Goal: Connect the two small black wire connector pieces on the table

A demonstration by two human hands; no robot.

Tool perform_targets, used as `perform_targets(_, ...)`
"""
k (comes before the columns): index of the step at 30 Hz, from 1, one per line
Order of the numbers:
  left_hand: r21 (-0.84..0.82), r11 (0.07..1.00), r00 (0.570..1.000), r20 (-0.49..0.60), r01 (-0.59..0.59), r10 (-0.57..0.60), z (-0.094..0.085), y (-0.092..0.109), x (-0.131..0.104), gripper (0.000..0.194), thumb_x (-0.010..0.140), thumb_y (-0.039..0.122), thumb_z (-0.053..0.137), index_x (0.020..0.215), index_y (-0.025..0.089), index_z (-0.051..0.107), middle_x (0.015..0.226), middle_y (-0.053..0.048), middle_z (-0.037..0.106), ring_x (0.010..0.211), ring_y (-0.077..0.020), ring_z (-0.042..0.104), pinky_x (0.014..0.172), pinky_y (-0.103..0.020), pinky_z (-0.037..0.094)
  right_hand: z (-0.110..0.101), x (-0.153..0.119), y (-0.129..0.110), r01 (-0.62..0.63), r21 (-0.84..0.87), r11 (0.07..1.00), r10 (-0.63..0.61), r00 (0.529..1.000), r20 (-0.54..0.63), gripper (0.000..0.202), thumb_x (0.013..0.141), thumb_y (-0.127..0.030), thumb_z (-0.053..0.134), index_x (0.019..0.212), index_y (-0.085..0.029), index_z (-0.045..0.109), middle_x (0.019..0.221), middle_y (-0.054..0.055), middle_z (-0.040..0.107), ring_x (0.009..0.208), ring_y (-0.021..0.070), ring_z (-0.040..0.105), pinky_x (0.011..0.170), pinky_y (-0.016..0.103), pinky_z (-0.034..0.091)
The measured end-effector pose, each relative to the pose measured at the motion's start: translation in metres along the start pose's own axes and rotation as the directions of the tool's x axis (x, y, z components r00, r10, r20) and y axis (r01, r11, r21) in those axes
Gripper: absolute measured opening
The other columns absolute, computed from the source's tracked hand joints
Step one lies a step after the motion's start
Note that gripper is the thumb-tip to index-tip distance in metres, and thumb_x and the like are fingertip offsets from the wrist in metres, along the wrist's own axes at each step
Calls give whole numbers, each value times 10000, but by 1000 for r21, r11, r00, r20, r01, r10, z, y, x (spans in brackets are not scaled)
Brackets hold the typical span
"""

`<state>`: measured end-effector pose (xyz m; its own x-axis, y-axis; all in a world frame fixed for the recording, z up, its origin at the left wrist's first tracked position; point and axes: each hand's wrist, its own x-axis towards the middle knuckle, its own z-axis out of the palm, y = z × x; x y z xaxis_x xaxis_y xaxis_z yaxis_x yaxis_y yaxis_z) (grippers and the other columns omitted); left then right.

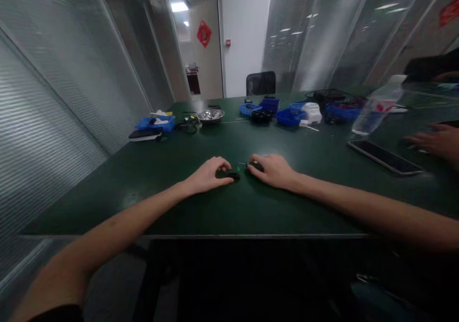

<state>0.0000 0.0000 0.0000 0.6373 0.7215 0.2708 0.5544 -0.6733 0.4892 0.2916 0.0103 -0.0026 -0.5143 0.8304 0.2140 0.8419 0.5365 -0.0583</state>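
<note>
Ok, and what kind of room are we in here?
Probably an office meeting room: a long green table, slatted blinds behind glass walls, and a black chair at the far end.

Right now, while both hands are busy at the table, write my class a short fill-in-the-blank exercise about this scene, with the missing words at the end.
1. The table top is coloured ____.
2. The left hand holds a small item coloured ____.
3. From the camera's view, the phone lies to the ____ of the bowl.
4. The decoration on the door is mainly ____.

Missing words: green; black; right; red.
</note>
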Motion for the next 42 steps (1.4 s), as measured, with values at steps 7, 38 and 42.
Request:
perform_targets(7,-52,998,998,31,-48,49,-2,7,-2,307,987,394,738,1209,189,685,1156,-96,684,1047,-242,641,938,-384,520,-7,-2,-3,-4,9,1000,3,1000,30,422,1087,-538,419,1252,-234,662,840,59,746,719,225,655,650,317,333)
perform_targets(38,538,595,780,-217,597,-586,-199,-241,-158,594,990,496,484,1394,103,674,1381,-152,701,1210,-320,655,1066,-416,489,-4,-1,-1,19,71,997,-21,999,28,446,1080,-554,434,1246,-215,671,783,47,709,653,196,602,628,304,333)
perform_targets(42,523,590,776,-268,615,-571,-201,-245,-176,597,1018,460,458,1423,72,660,1439,-160,666,1257,-303,617,1115,-397,444,-3,-1,0,27,77,997,-29,999,22,435,1081,-549,437,1229,-215,674,773,40,701,648,189,594,633,302,340)
